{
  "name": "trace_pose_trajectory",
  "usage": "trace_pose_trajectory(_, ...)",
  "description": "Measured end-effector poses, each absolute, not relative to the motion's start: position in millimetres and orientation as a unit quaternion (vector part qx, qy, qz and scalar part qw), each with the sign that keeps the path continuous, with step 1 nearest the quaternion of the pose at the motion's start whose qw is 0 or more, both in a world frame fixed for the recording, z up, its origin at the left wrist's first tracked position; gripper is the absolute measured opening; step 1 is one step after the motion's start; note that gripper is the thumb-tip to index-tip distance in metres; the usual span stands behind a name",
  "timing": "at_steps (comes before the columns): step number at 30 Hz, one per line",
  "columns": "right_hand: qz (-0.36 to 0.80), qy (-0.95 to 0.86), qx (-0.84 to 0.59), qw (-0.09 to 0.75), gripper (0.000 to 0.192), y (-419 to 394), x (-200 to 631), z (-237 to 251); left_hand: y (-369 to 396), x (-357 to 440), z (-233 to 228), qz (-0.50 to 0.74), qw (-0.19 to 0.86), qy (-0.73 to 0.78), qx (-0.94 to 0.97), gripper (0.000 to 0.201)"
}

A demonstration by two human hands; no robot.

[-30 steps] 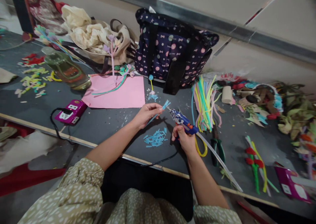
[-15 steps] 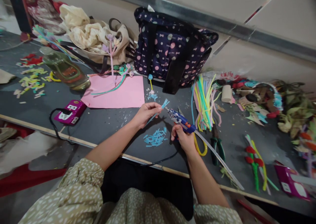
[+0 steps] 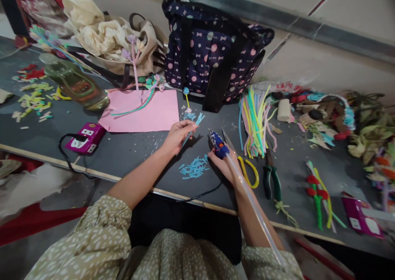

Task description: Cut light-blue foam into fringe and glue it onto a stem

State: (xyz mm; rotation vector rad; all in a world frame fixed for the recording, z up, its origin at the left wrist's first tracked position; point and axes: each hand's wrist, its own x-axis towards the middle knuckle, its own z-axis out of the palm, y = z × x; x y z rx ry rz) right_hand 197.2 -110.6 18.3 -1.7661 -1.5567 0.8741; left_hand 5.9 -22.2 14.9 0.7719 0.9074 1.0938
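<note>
My left hand [image 3: 181,132] pinches a light-blue pipe cleaner stem [image 3: 200,119] with short blue pieces fanned out at its top end. In my right hand [image 3: 226,164] is a blue hot glue gun [image 3: 218,143], its nozzle pointing away from me and apart from the stem. A long clear glue stick [image 3: 253,204] runs from its back over my right forearm. My fingers partly hide the handle. Between my hands lies a pile of short blue pipe cleaner pieces [image 3: 194,168]. Yellow-handled scissors [image 3: 251,175] rest just right of my right hand.
Pliers [image 3: 271,179] and a bundle of coloured pipe cleaners [image 3: 255,123] lie at right. Pink paper [image 3: 142,121], a bottle [image 3: 77,82] and a purple power socket [image 3: 88,138] are at left. A dark patterned bag [image 3: 212,53] stands behind. A black cord [image 3: 200,195] crosses the front.
My right hand has drawn the glue gun back from the blue stem and turned it, so the glue stick now points toward me. My left hand still pinches the stem.
</note>
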Motion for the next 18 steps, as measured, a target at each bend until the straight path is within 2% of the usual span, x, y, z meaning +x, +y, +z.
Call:
trace_pose_trajectory(3,0.293,-0.639,-0.669,0.240,0.016,-111.3,196.7,23.6,-21.7,5.9,15.6,0.500,0.686,0.401,0.344,0.015)
trace_pose_trajectory(9,0.254,-0.679,-0.669,0.163,0.016,-112.6,195.5,20.5,-21.3,5.7,19.1,0.516,0.684,0.393,0.332,0.016)
trace_pose_trajectory(14,0.197,-0.689,-0.685,0.130,0.009,-113.8,188.2,15.2,-21.3,6.2,19.2,0.516,0.682,0.392,0.339,0.015)
trace_pose_trajectory(18,0.189,-0.692,-0.684,0.131,0.011,-113.8,184.5,16.6,-21.8,6.2,19.2,0.515,0.681,0.397,0.338,0.014)
